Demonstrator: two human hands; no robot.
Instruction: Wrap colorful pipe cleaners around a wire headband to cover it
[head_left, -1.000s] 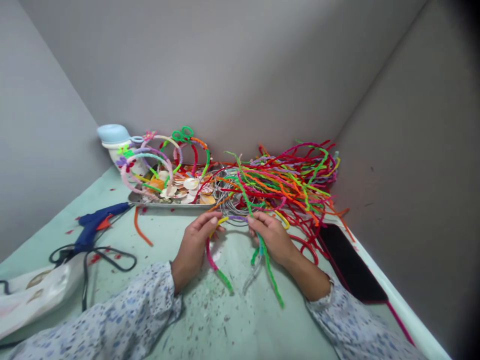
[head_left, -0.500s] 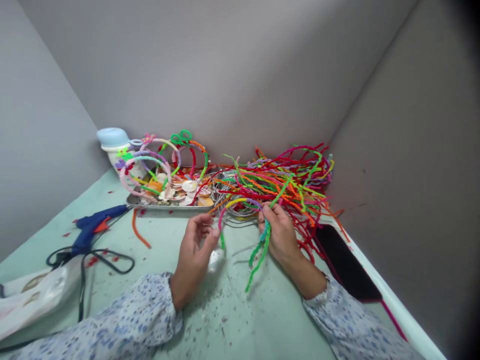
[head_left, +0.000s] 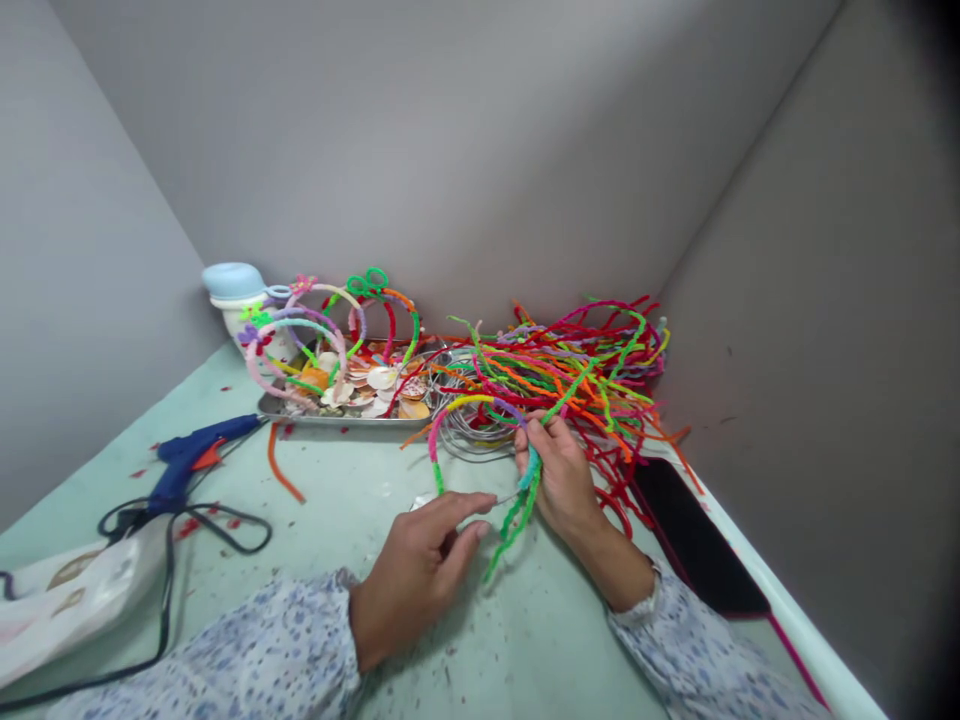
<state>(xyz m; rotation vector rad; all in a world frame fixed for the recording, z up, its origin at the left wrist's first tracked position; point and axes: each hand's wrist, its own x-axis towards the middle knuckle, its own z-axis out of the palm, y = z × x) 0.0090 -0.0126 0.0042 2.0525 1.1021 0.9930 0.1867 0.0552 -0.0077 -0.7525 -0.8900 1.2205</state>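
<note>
A multicoloured arch (head_left: 471, 400) of fuzzy pipe cleaner runs pink, yellow and purple, with a green end at its left. My right hand (head_left: 559, 470) pinches its right side, where turquoise and a long green pipe cleaner (head_left: 571, 392) meet; green ends hang below the fingers. Left of these ends, my left hand (head_left: 435, 555) has its thumb and index finger apart, the index fingertip by a thin grey wire tip (head_left: 508, 498) that sticks out. Whether that fingertip touches the wire is hard to tell.
Behind lie a metal tray (head_left: 360, 422) of shells with finished-looking hoops (head_left: 296, 325), a wire coil (head_left: 469, 440) and a pipe-cleaner pile (head_left: 600, 370). A blue glue gun (head_left: 180, 465) with a cable is at left, a white cup (head_left: 236, 300) behind, a phone (head_left: 697, 540) at right.
My left hand has left the arch's left side and moved right and down toward the wire tip. My right hand keeps its hold, nearly still.
</note>
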